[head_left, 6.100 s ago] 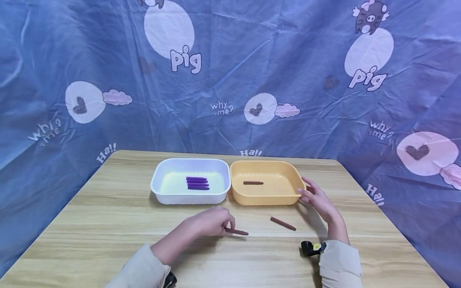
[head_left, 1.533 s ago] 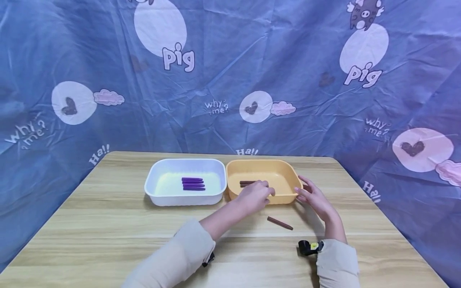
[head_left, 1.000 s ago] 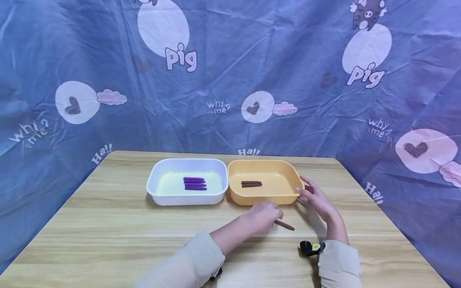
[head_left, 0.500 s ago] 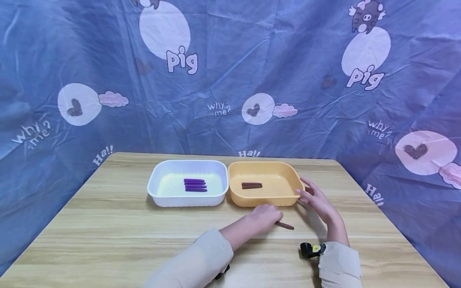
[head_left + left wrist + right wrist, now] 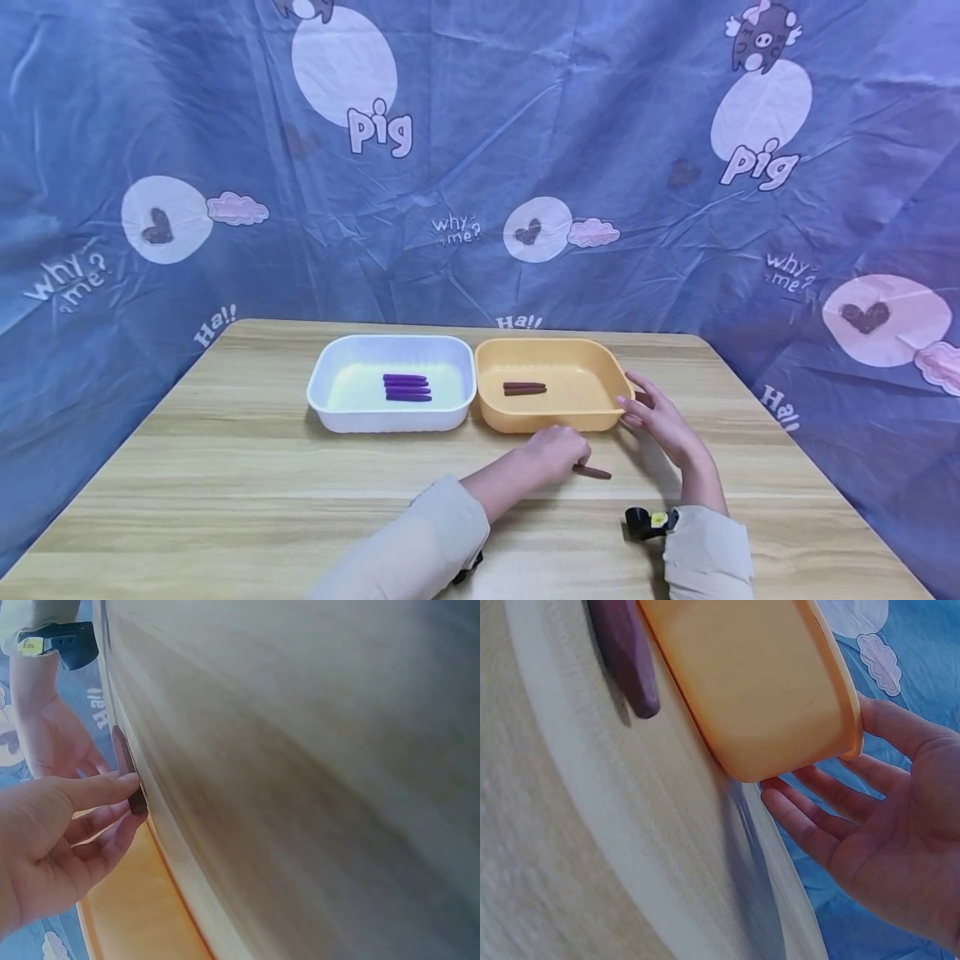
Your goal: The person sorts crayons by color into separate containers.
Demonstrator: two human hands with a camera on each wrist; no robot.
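My left hand (image 5: 557, 452) reaches in front of the yellow bin and pinches a brown crayon (image 5: 594, 472) close to the tabletop. In the left wrist view, thumb and fingers close on one end of that crayon (image 5: 122, 754). My right hand (image 5: 666, 422) holds the yellow bin (image 5: 551, 419) at its right end. The right wrist view has the thumb over the bin's rim (image 5: 853, 727) and the other fingers along its outer wall. Two brown crayons (image 5: 525, 389) lie side by side inside the yellow bin.
A white bin (image 5: 392, 421) stands against the yellow bin's left side, with several purple crayons (image 5: 407, 388) inside. Both stand on a wood-grain table (image 5: 225, 483). A blue printed cloth (image 5: 465, 142) hangs behind the table.
My left hand put a second brown crayon into the yellow bin. It then moved back to the table and took hold of another brown crayon. The right hand stayed on the bin.
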